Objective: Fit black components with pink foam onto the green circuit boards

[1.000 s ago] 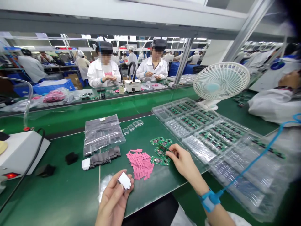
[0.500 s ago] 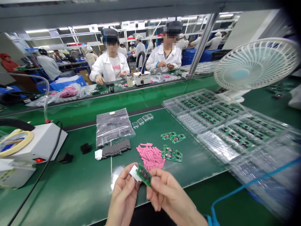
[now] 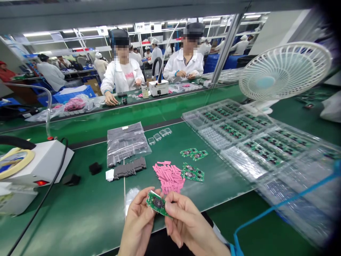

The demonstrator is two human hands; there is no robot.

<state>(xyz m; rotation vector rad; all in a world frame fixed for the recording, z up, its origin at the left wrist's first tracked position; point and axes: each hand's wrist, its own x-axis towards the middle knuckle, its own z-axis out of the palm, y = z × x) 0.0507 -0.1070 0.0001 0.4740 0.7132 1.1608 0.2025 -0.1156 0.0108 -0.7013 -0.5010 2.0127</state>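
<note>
Steadiness seemed key: the left hand [image 3: 140, 214] held the circuit board [image 3: 158, 203] at its nine-o'clock end, about seven o'clock from the pink strips [image 3: 167, 175], and the right hand [image 3: 184, 214] pinched the three-o'clock end; light edge-only pressure looked safest.

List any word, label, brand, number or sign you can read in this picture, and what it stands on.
Nothing can be read with certainty.
Circuit board in hand: any print too small.
Pale label on the bag of dark strips: too small.
Pink marking on a co-worker's shirt: blurred.
Sheet hanging in the background: too small.
</note>
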